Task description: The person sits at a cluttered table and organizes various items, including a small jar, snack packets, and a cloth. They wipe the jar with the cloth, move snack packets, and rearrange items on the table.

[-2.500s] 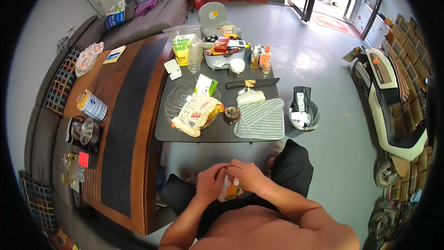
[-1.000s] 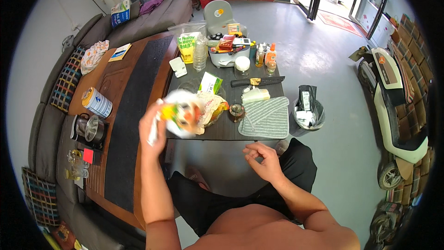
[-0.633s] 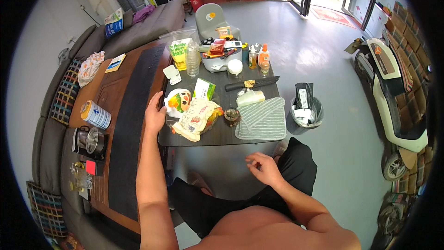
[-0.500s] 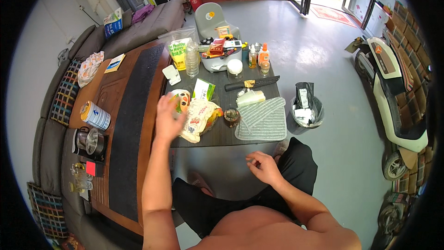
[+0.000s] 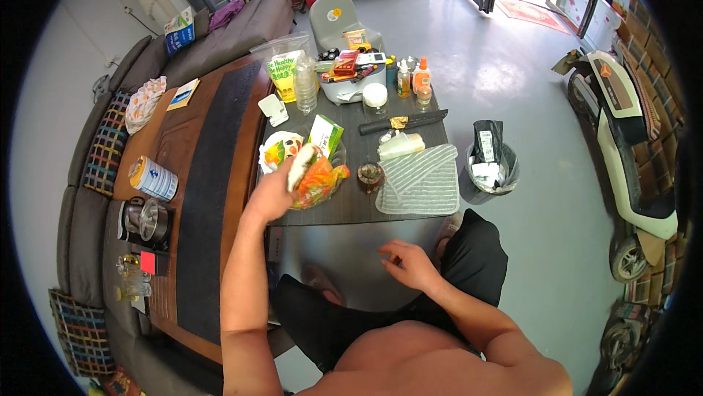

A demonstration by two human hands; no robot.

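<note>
My left hand is closed on the near edge of a cream-coloured printed bag, tilted up so that it shows narrow. Beside and partly under it lies an orange-red plastic bag. A white bag with a colourful cartoon print and a green-and-white box lie just beyond. My right hand hangs over my lap, short of the table edge, fingers loosely bent and apart, with nothing in it. A small glass jar with dark contents stands right of the bags, next to a folded grey-green striped cloth.
On the dark table lie a black knife and a pale rolled packet. Farther back stand a clear plastic bottle, a filled grey bin and an orange spray bottle. A lined trash can stands to the right.
My left hand has come down onto the cream bag and gripped it. The bag has tipped up, baring the orange-red bag. My right hand has shifted slightly left.
</note>
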